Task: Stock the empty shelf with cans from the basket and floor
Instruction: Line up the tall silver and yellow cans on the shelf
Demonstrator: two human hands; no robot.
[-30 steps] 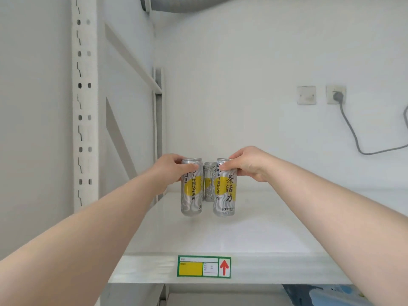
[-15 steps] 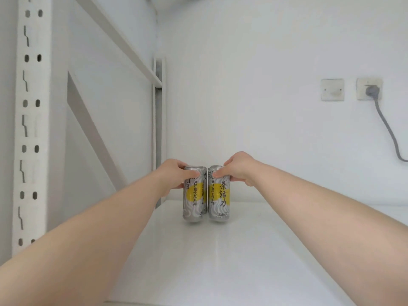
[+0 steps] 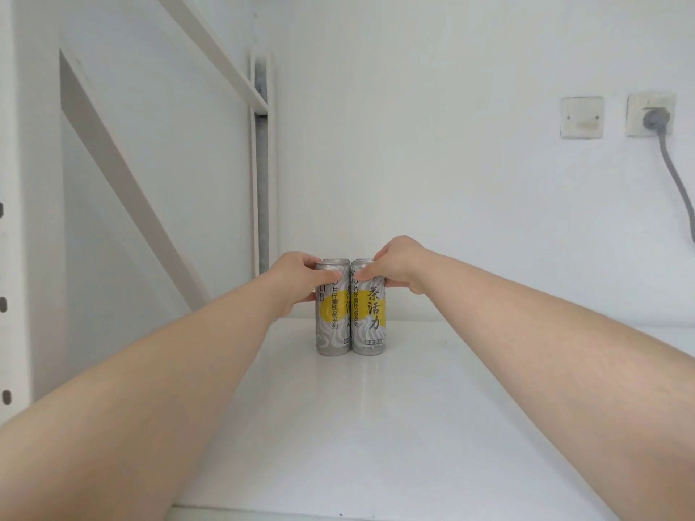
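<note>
Left can [image 3: 333, 325], right can [image 3: 370, 321] now down on shelf [image 3: 376, 426], tops partly behind fingers [image 3: 326, 276].

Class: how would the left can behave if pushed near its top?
Tall and slim, the left can would probably tip. The glossy shelf looks slippery, so a low push likely slides it. Toppled, its round body should roll.

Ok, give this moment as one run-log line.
phase: can placement | left hand: grips left can | right hand: grips right can | cans: upright, side by side on white shelf
</note>
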